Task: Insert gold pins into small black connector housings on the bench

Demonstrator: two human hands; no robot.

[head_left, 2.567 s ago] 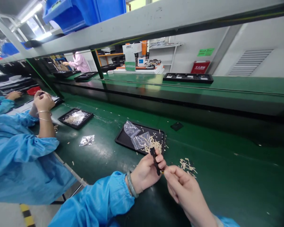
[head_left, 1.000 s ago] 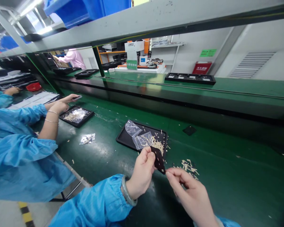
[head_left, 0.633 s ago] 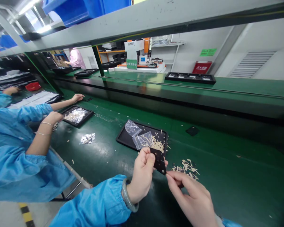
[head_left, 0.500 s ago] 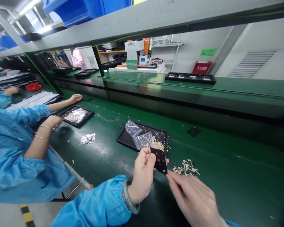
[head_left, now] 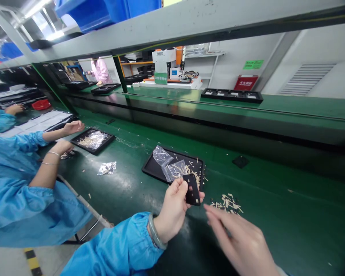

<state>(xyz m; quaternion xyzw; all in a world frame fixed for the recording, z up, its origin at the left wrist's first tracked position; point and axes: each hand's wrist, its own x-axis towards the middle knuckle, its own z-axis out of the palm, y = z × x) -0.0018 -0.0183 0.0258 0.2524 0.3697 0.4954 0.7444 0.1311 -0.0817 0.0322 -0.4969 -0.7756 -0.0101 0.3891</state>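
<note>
My left hand point(head_left: 175, 209) grips a thin black plate point(head_left: 193, 193) by its left side, thumb on top and fingertips showing beyond its right edge. The plate has small cut-outs and a pale patch near its lower corner. Just right of and below it, apart from it, is my right hand point(head_left: 240, 239), thumb and forefinger tips drawn together; blur hides anything between them. Beyond the plate lies a black tray point(head_left: 151, 168) with clear plastic bags point(head_left: 174, 170) and many small beige strips point(head_left: 194, 172). A loose pile of beige and dark bits point(head_left: 226, 204) lies beyond my right hand.
A flat black part point(head_left: 240, 161) lies farther back on the green bench point(head_left: 290, 214). At left, a co-worker in a blue sleeve point(head_left: 28, 142) sits by another black tray point(head_left: 105, 147); a small clear bag point(head_left: 107, 168) lies nearby. A raised shelf holds a compartmented tray point(head_left: 232, 100).
My right fingertips have come away from the plate's corner. The plate has turned in my left hand, showing more of its face. The co-worker's far hand has drawn back to the left.
</note>
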